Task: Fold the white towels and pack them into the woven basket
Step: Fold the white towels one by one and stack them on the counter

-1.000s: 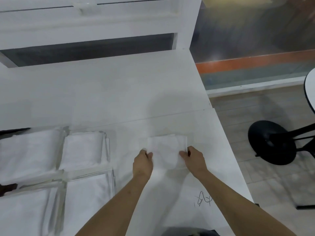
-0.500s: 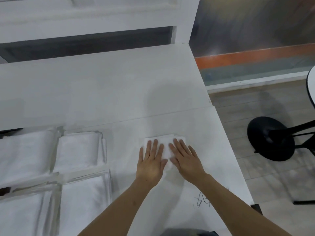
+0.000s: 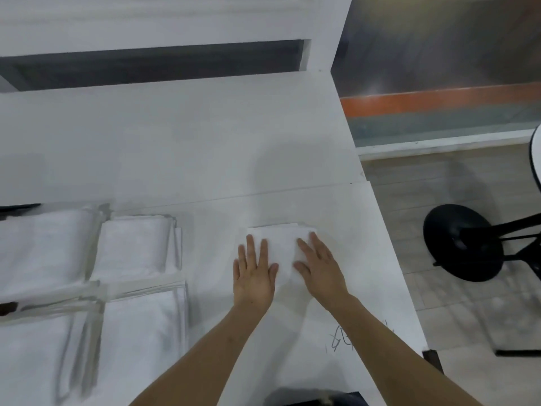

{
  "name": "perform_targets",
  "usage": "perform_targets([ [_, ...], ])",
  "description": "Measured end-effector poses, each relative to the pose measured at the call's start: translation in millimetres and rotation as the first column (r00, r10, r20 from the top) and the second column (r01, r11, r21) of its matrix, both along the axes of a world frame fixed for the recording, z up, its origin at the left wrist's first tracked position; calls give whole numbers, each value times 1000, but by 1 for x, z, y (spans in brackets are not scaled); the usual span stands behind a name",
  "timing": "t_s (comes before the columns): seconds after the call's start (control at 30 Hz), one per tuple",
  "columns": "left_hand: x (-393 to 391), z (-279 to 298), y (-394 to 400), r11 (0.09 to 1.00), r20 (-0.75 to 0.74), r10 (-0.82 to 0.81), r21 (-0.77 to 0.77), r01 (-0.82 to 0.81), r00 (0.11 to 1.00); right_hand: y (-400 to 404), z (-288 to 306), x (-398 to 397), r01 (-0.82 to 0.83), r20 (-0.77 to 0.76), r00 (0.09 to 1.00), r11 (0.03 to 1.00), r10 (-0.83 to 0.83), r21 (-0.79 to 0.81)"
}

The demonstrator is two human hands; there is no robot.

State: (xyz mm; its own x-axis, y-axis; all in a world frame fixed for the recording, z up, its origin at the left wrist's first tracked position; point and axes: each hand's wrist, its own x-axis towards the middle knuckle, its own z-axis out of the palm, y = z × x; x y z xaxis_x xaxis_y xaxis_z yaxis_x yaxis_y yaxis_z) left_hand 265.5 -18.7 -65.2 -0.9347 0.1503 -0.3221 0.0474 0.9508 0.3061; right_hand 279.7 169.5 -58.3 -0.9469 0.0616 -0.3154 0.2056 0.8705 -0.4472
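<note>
Here both hands, left hand (image 3: 254, 276) and right hand (image 3: 320, 269), press flat, fingers straight, gripping nothing, on the folded towel (image 3: 281, 244)

Lying on the table (image 3: 181, 148) at centre frame: a folded towel (image 3: 282, 244), with the left hand (image 3: 254, 273) resting flat on its left part and the right hand (image 3: 320, 269) flat on its right part, fingers straight, hands apart. Sitting well to the left of it, at the left edge of the frame: stacked towels (image 3: 134, 249), four piles side by side in two rows. Standing on the floor at the right of the frame, beyond the table's edge: a stool base (image 3: 462, 241). Showing near the lower right of the table: scribble marks (image 3: 342, 341).
</note>
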Motion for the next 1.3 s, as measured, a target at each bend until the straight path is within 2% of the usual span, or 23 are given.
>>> perform_targets([
  [0.13, 19, 17, 12, 976, 104, 192, 80, -200, 976, -9, 3, 16, 169, 63, 985, 980, -163, -109],
  [0.33, 48, 19, -6, 951, 190, 264, 115, -289, 946, -23, 12, 39, 278, 175, 955, 928, -240, -248],
  [0.5, 90, 37, -42, 915, 119, 335, 198, -353, 935, -57, 30, 77, 249, 95, 968, 917, -230, -313],
  [0.63, 128, 66, -81, 820, 82, 393, 420, -389, 916, -94, 58, 111, 206, 44, 978, 895, -205, -396],
  [0.83, 175, 101, -150, 749, 58, 464, 506, -427, 884, -157, 87, 142, 91, -19, 993, 867, -115, -491],
  [1.13, 196, 118, -236, 685, 72, 563, 517, -514, 823, -236, 104, 147, -49, -4, 999, 863, 54, -502],
  [1.3, 173, 120, -271, 728, 23, 554, 471, -498, 832, -271, 99, 122, -75, -13, 997, 870, 78, -488],
])
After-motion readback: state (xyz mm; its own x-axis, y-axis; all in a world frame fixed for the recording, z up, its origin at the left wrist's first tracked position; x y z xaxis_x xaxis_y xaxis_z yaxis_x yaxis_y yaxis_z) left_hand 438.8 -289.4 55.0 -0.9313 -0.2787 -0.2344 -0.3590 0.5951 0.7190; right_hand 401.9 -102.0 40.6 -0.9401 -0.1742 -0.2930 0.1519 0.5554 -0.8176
